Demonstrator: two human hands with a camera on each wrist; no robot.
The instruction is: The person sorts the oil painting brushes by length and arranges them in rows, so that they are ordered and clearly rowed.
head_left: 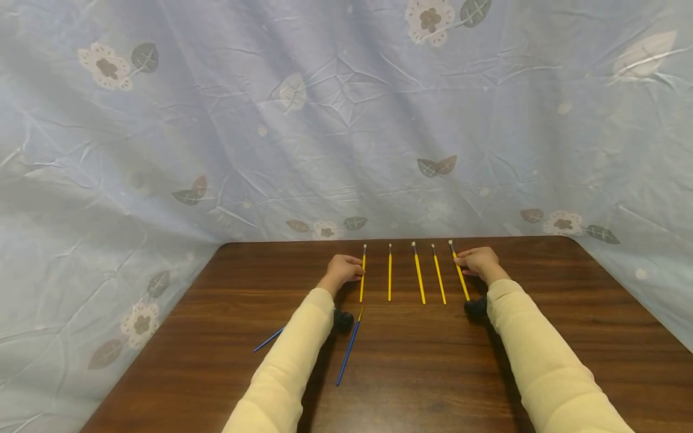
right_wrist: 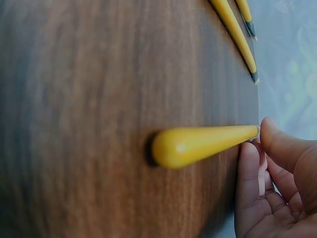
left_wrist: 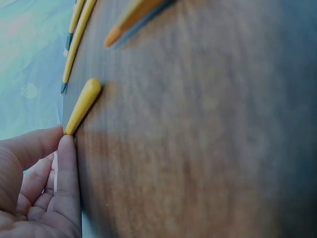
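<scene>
Head view shows five yellow-handled brushes in a spaced row, bristles upward, at centre and right of centre in the frame on a brown wooden surface (head_left: pixel 422 367). At the left end of the row, the left hand (head_left: pixel 344 269) pinches the leftmost yellow brush (head_left: pixel 363 284) between thumb and fingers; at the right end, the right hand (head_left: pixel 479 263) pinches the rightmost yellow brush (head_left: pixel 461 278) the same way, both grips showing in the wrist views too. Between them lie three middle yellow brushes (head_left: pixel 390 276), touched by neither hand.

The rightmost brush slants, its lower end close to the dark wrist-worn object (head_left: pixel 476 308); a small turn of that wrist could probably knock it askew. The handles look rounded, so a brush let go unevenly might roll and spoil the spacing. Lower down, one blue brush (head_left: pixel 349 353) lies near the left forearm and another blue brush (head_left: pixel 269 339) is partly hidden by the left sleeve (head_left: pixel 295 352); drawing that arm back low could sweep either aside. Whether the sleeve touches the hidden one, I cannot tell.

No container shows in any view; all the brushes lie loose.
</scene>
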